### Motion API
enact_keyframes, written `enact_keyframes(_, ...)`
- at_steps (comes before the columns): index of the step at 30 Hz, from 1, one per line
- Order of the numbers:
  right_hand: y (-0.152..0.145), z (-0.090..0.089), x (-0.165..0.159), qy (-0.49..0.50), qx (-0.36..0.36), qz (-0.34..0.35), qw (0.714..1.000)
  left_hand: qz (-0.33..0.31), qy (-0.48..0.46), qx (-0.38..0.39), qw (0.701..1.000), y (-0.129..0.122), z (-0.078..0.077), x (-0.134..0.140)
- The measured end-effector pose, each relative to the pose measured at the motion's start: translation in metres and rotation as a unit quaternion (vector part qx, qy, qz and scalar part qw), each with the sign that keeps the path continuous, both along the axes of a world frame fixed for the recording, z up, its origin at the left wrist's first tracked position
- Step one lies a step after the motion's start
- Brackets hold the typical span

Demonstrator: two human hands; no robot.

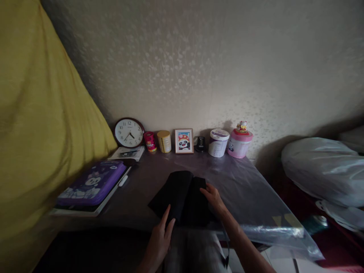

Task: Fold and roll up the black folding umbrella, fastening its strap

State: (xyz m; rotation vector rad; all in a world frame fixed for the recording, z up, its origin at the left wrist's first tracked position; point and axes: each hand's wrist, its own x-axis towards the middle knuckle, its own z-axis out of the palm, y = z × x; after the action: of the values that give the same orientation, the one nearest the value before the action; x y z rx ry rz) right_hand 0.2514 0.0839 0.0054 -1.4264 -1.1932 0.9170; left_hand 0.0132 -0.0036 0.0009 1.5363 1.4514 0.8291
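A black folded piece, apparently fabric, lies near the table's front edge, with a crease down its middle and a narrower panel on the right. My right hand grips that panel's upper right edge, thumb on top and fingers round the side. At the lower left, my left hand touches the black fabric with index finger and thumb stretched out and apart. Its other fingers are mostly hidden. Whether the piece is a bag or a plain cloth, I cannot tell. A thin dark cord hangs beside my right forearm.
The table has a plastic cover. Left lies a purple case on books, near a clock. Along the wall stand a pink can, yellow can, panda picture, white tub and pink tub.
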Motion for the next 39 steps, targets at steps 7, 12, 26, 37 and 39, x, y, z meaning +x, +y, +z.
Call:
enact_keyframes(7,0.016,0.025,-0.013,0.039,0.027,0.005,0.999,0.023,-0.02,-0.006,1.0,0.003,0.005,-0.004)
enact_keyframes(12,0.029,0.036,-0.034,0.012,0.007,0.018,1.0,0.002,0.006,0.041,0.999,0.005,-0.005,-0.004)
enact_keyframes(26,0.039,0.026,-0.076,0.035,-0.045,0.038,0.998,-0.033,0.016,0.045,0.998,0.003,-0.008,0.0)
enact_keyframes(37,0.028,0.025,-0.079,-0.082,0.023,0.118,0.989,0.008,0.055,0.051,0.997,0.002,-0.021,0.0)
enact_keyframes(39,0.022,0.025,-0.081,-0.144,0.066,0.135,0.978,0.003,0.059,0.053,0.997,0.001,-0.021,0.0)
